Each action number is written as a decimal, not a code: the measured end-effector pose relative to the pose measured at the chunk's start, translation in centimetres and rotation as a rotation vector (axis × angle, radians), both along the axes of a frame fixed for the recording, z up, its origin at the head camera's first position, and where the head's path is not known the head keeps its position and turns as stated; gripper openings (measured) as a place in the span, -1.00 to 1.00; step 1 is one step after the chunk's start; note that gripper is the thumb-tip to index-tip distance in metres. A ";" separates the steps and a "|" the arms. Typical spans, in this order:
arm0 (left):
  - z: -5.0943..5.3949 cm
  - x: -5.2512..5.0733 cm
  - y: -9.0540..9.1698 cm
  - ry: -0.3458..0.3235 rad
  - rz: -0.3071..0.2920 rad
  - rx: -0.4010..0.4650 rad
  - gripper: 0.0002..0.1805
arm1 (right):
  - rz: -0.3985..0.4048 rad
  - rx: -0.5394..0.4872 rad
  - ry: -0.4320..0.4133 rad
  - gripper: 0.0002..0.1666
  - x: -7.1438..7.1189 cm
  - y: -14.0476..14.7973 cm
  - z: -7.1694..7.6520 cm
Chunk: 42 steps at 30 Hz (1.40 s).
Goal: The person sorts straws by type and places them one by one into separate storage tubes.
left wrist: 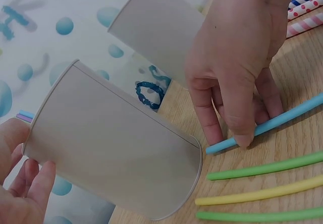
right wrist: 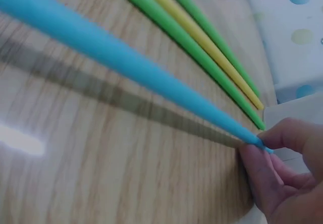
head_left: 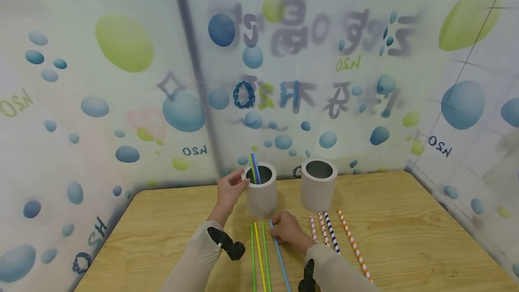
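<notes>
My left hand (head_left: pixel 231 189) holds the rim of the left white cylindrical cup (head_left: pixel 261 199), its thumb at the near side of the rim. A few plain straws (head_left: pixel 254 168), green, purple and blue, stand leaning inside that cup. In front of the cup my right hand (head_left: pixel 287 228) pinches the far end of a light blue straw (head_left: pixel 280 256) between thumb and fingers. The right wrist view shows the blue straw (right wrist: pixel 126 65) sloping away from the tabletop, with its shadow below. Left of it lie two green straws (head_left: pixel 266 256) and a yellow straw (head_left: pixel 259 256).
A second white cup (head_left: pixel 318 193) stands upright to the right. Several patterned straws lie in front of it, among them an orange-striped straw (head_left: pixel 353 242) and a blue-striped straw (head_left: pixel 331 231). A printed curtain (head_left: pixel 284 116) hangs behind the wooden table (head_left: pixel 405 220).
</notes>
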State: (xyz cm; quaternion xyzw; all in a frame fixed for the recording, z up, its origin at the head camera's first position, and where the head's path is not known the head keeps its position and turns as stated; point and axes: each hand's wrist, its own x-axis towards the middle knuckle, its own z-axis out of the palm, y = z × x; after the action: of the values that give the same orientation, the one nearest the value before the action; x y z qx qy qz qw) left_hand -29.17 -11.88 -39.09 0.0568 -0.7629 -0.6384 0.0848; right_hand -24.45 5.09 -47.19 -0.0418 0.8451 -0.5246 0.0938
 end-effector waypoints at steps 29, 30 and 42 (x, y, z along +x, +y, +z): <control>0.1 0.0 -0.1 -0.004 -0.001 0.011 -0.56 | -0.237 -0.269 0.174 -0.55 -3.4 1.9 5.0; 0.1 0.0 -0.1 -0.002 -0.001 0.010 -0.56 | -0.238 -0.272 0.190 -0.55 -3.5 1.9 5.4; 0.1 0.1 -0.1 -0.027 0.004 0.029 -0.57 | -0.242 -0.263 0.352 -0.61 -4.4 2.2 9.2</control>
State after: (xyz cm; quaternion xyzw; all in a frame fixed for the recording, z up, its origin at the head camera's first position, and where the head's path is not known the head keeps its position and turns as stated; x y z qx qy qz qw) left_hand -29.11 -11.96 -39.02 0.0681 -0.7544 -0.6486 0.0748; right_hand -28.84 7.25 -37.98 -0.0427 0.7717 -0.6221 -0.1247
